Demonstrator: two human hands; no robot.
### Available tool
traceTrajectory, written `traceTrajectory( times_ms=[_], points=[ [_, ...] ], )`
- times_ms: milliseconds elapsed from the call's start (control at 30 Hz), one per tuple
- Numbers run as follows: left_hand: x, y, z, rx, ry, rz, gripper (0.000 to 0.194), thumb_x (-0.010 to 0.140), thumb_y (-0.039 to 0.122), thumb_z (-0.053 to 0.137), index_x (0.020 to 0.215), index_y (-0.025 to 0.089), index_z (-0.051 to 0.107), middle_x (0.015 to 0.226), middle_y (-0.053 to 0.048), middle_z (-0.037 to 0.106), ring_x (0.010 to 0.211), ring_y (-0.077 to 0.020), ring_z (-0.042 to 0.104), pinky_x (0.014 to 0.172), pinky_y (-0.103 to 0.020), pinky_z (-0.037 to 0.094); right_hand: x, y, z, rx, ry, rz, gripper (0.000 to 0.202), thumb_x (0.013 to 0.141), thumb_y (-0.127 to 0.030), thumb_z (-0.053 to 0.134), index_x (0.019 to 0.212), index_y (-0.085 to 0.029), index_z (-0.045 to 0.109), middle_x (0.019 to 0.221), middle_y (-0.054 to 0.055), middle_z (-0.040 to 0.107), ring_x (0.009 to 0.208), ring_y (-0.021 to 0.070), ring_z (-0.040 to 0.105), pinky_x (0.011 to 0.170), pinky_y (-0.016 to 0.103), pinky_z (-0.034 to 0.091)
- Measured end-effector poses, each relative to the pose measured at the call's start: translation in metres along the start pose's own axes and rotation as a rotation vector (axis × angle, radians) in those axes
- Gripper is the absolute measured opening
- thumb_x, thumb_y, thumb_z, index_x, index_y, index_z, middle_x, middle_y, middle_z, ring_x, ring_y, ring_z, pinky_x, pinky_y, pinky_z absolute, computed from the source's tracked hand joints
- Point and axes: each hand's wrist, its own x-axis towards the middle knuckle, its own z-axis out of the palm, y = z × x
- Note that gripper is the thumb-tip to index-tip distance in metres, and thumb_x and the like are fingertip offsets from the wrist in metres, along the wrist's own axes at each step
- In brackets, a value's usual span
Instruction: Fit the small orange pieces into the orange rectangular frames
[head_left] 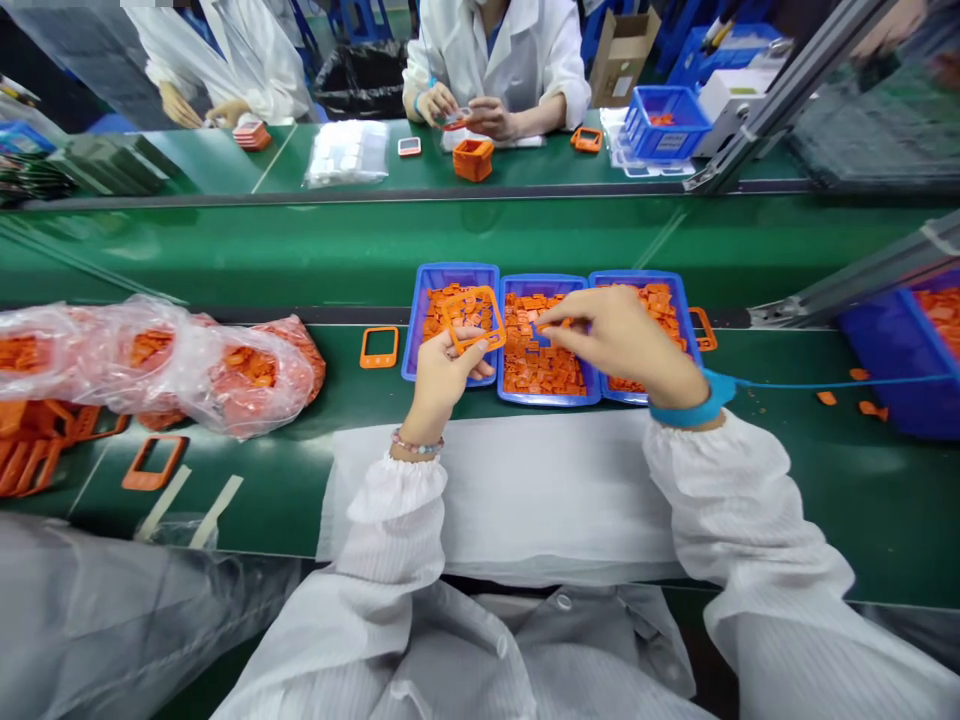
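My left hand [442, 375] is closed on an orange plastic frame [493, 338], tilted up over the left blue tray [410, 345]. My right hand [611, 330] hovers above the middle blue tray [551, 399], fingertips pinched together; whatever may be between them is too small to make out. Small orange plastic pieces [544, 370] fill much of the middle tray. The right blue tray [691, 330], partly behind my right hand, also holds orange pieces. A blue wrist strap [694, 400] with a cord circles my right wrist.
A white sheet [555, 490] lies before the trays. Loose orange frames [379, 347] and plastic bags of orange parts [255, 370] are to the left. A blue bin [892, 350] stands right, near a metal post [862, 270]. Across the green belt [337, 245], co-workers [495, 70] handle parts.
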Motion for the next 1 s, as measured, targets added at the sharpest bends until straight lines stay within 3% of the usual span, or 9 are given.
traceTrajectory(
  times_ms=[67, 167, 367, 500, 667, 833, 933, 1000],
  points=[
    [0.0, 0.0, 0.001, 0.01, -0.002, 0.007, 0.033, 0.071, 0.032, 0.083, 0.093, 0.013, 0.067, 0.055, -0.001, 0.068, 0.05, -0.0126, 0.066, 0.051, -0.021, 0.048, 0.001, -0.02, 0.016, -0.046, -0.026, -0.128, 0.026, 0.095, -0.022, 0.057, 0.104, -0.024, 0.082, 0.095, 0.007, 0.074, 0.085, 0.021, 0.067, 0.074, 0.032, 0.047],
    [-0.001, -0.001, 0.002, 0.029, -0.017, 0.025, 0.028, 0.074, 0.03, 0.081, 0.092, 0.013, 0.068, 0.055, 0.0, 0.068, 0.049, -0.0112, 0.064, 0.05, -0.02, 0.047, 0.001, -0.034, 0.031, -0.193, -0.047, -0.146, 0.03, 0.097, -0.016, 0.052, 0.108, -0.024, 0.079, 0.098, 0.008, 0.072, 0.087, 0.0217, 0.066, 0.066, 0.03, 0.04],
    [-0.001, -0.003, 0.004, 0.071, -0.03, 0.033, 0.017, 0.079, 0.024, 0.078, 0.091, 0.014, 0.07, 0.06, 0.001, 0.067, 0.051, -0.0108, 0.065, 0.051, -0.02, 0.048, 0.001, -0.038, 0.036, -0.424, -0.081, -0.105, 0.026, 0.098, -0.015, 0.051, 0.107, -0.019, 0.075, 0.102, 0.009, 0.073, 0.082, 0.022, 0.064, 0.057, 0.032, 0.027],
    [0.0, -0.005, 0.004, 0.099, -0.067, 0.065, 0.013, 0.083, 0.022, 0.075, 0.091, 0.013, 0.071, 0.06, 0.001, 0.068, 0.051, -0.0108, 0.064, 0.051, -0.02, 0.047, 0.003, -0.035, 0.041, -0.445, -0.074, -0.152, 0.031, 0.096, -0.01, 0.048, 0.107, -0.019, 0.076, 0.105, 0.009, 0.074, 0.08, 0.0197, 0.064, 0.054, 0.032, 0.024],
    [0.0, -0.005, 0.003, 0.13, -0.083, 0.086, 0.01, 0.089, 0.018, 0.068, 0.095, 0.011, 0.071, 0.053, 0.002, 0.064, 0.048, -0.0089, 0.061, 0.05, -0.018, 0.044, 0.006, -0.021, 0.053, -0.233, 0.054, -0.221, 0.03, 0.095, -0.008, 0.049, 0.096, -0.019, 0.077, 0.1, 0.005, 0.077, 0.091, 0.0196, 0.069, 0.065, 0.03, 0.039],
    [-0.001, -0.003, 0.002, 0.126, -0.063, 0.134, 0.012, 0.09, 0.02, 0.067, 0.097, 0.011, 0.073, 0.05, 0.004, 0.062, 0.045, -0.0078, 0.058, 0.049, -0.018, 0.042, 0.009, -0.016, 0.064, -0.018, 0.271, -0.079, 0.008, 0.089, -0.019, 0.068, 0.089, -0.019, 0.076, 0.093, 0.005, 0.077, 0.082, 0.02, 0.069, 0.071, 0.031, 0.045],
    [-0.004, -0.002, 0.001, 0.075, -0.056, 0.171, 0.017, 0.089, 0.027, 0.07, 0.097, 0.012, 0.073, 0.05, 0.004, 0.062, 0.044, -0.0072, 0.056, 0.048, -0.018, 0.042, 0.013, -0.015, 0.068, 0.258, 0.366, 0.043, 0.028, 0.08, -0.026, 0.078, 0.106, -0.018, 0.075, 0.098, 0.006, 0.077, 0.075, 0.0185, 0.067, 0.074, 0.033, 0.051],
    [-0.005, -0.001, 0.0, 0.042, -0.061, 0.191, 0.023, 0.088, 0.034, 0.073, 0.097, 0.013, 0.073, 0.05, 0.004, 0.062, 0.044, -0.007, 0.055, 0.049, -0.018, 0.042, 0.016, -0.014, 0.07, 0.511, 0.292, 0.086, 0.035, 0.078, -0.032, 0.077, 0.11, -0.016, 0.075, 0.101, 0.007, 0.078, 0.075, 0.0187, 0.068, 0.074, 0.034, 0.054]
  ],
)
